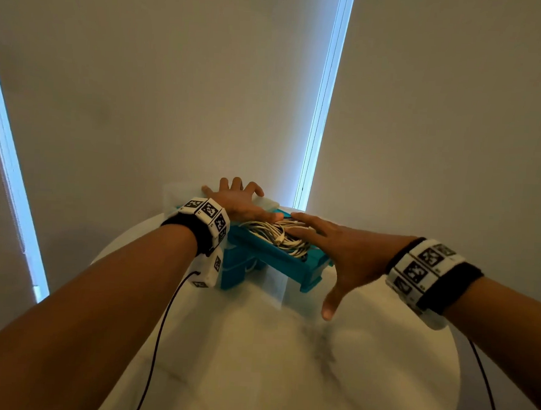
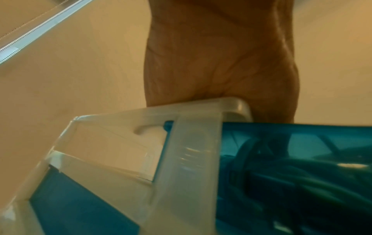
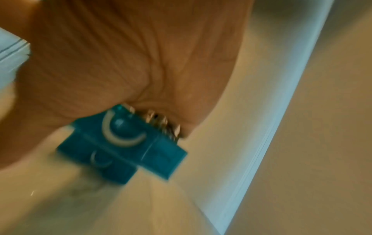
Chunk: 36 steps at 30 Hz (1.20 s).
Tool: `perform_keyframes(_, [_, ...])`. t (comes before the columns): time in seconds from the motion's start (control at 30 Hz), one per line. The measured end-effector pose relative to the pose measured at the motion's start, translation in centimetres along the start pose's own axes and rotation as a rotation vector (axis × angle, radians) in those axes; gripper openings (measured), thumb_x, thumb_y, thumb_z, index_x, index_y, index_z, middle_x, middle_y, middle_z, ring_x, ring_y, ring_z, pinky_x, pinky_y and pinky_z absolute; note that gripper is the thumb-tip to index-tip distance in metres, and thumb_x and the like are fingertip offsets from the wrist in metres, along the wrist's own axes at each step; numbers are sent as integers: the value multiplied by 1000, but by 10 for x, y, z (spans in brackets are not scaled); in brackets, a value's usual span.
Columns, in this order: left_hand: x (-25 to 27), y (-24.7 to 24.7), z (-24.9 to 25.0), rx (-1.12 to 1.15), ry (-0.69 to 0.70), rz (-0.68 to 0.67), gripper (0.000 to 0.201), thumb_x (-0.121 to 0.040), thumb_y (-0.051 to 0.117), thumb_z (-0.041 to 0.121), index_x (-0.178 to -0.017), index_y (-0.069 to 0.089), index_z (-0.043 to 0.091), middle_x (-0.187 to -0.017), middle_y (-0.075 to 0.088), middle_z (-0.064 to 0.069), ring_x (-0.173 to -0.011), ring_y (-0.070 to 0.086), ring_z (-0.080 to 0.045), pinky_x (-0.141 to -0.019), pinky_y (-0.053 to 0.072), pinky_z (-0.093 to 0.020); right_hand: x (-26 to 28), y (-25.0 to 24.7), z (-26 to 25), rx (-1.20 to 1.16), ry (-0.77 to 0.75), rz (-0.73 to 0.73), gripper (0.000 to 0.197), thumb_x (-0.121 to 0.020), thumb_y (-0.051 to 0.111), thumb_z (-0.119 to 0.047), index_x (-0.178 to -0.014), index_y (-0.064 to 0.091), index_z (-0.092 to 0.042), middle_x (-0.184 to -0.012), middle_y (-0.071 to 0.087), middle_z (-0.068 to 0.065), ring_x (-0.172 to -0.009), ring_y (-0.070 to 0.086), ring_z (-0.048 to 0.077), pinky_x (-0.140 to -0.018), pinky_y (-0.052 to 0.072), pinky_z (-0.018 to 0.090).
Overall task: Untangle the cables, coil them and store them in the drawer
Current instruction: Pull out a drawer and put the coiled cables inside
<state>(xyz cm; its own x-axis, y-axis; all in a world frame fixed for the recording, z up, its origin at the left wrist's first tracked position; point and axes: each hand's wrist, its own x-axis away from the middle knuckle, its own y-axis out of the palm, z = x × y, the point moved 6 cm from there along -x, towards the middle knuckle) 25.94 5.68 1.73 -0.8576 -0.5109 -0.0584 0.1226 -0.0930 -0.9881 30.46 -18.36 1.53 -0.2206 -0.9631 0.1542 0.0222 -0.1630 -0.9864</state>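
A small drawer unit with a clear frame (image 1: 271,202) and teal drawers stands at the far side of the round table. Its top teal drawer (image 1: 290,268) is pulled out toward me and holds a bundle of white cables (image 1: 277,233). My left hand (image 1: 238,198) rests spread on top of the unit, thumb near the cables. My right hand (image 1: 327,240) lies flat, fingers straight, pressing down on the cables in the drawer. In the left wrist view the palm (image 2: 221,63) sits on the clear frame (image 2: 191,143). The right wrist view shows the palm (image 3: 130,55) over the drawer front (image 3: 124,143), blurred.
The white marble-pattern round table (image 1: 284,364) lies between me and the unit. A lower teal drawer (image 1: 236,272) is closed. Pale blinds (image 1: 175,88) with a bright window gap (image 1: 323,97) stand right behind the unit. Black wires (image 1: 159,340) hang from the wrist bands.
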Motion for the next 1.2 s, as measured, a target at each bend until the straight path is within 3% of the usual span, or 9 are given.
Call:
perform_keyframes(0.13, [-2,1,-4,-8,66,24,100,-76,51,96,-158,30,43,-171,22,-11,-156,19,-42,-121,16,-75,-6,12,0,162,-134,373,112,-77,87,-63,-166,27,-30,-176,21,-1,-151,43,27,-118,45,41])
perform_keyframes(0.23, [-7,2,-8,-17,115,25,99,-76,47,98,-157,29,45,-170,23,-10,-155,21,-42,-120,19,-74,-18,14,-7,237,-168,494,89,-81,86,-43,-157,45,-20,-162,48,10,-127,66,34,-96,62,43])
perform_keyframes(0.4, [-12,2,-13,-5,144,21,98,-74,46,99,-156,31,46,-170,23,-9,-155,22,-41,-121,18,-73,-27,11,-11,161,-96,507,87,-84,60,-67,-154,36,-23,-135,69,7,-97,75,25,-83,66,37])
perform_keyframes(0.53, [-15,2,-13,23,130,62,92,-74,49,99,-151,36,50,-166,29,-8,-153,26,-38,-120,22,-69,-27,12,-21,210,-108,553,74,-86,68,-58,-144,53,-15,-127,73,9,-92,75,27,-75,56,27])
perform_keyframes(0.63, [-15,1,-11,29,112,84,92,-72,49,100,-149,38,50,-165,32,-7,-152,28,-36,-121,23,-68,-26,14,-30,357,-162,619,68,-88,51,-59,-133,65,-9,-122,76,12,-90,78,32,-72,64,35])
perform_keyframes(0.8, [-13,-1,-10,21,109,67,97,-71,51,99,-152,36,48,-167,31,-9,-153,28,-38,-122,25,-66,-31,9,-32,363,-111,621,67,-82,60,-66,-128,68,-18,-116,77,3,-90,73,25,-82,55,32])
perform_keyframes(0.93, [-15,-1,-7,8,90,-1,101,-73,56,95,-156,32,45,-169,26,-9,-154,25,-40,-123,23,-67,-35,9,-32,190,-108,571,78,-75,74,-66,-137,53,-23,-131,58,3,-117,53,23,-104,46,34])
perform_keyframes(1.03, [-17,-2,-6,-4,70,-26,104,-69,58,97,-155,32,45,-168,27,-9,-153,26,-40,-121,25,-68,-37,10,-31,45,-75,489,84,-76,86,-53,-145,48,-23,-135,51,0,-103,49,11,-86,46,20])
perform_keyframes(1.2, [-10,1,-5,-20,87,64,99,-73,47,100,-155,33,44,-168,31,-9,-153,29,-40,-122,21,-69,-35,10,-33,149,-44,485,81,-79,84,-47,-148,55,-15,-143,61,7,-105,70,28,-83,61,33])
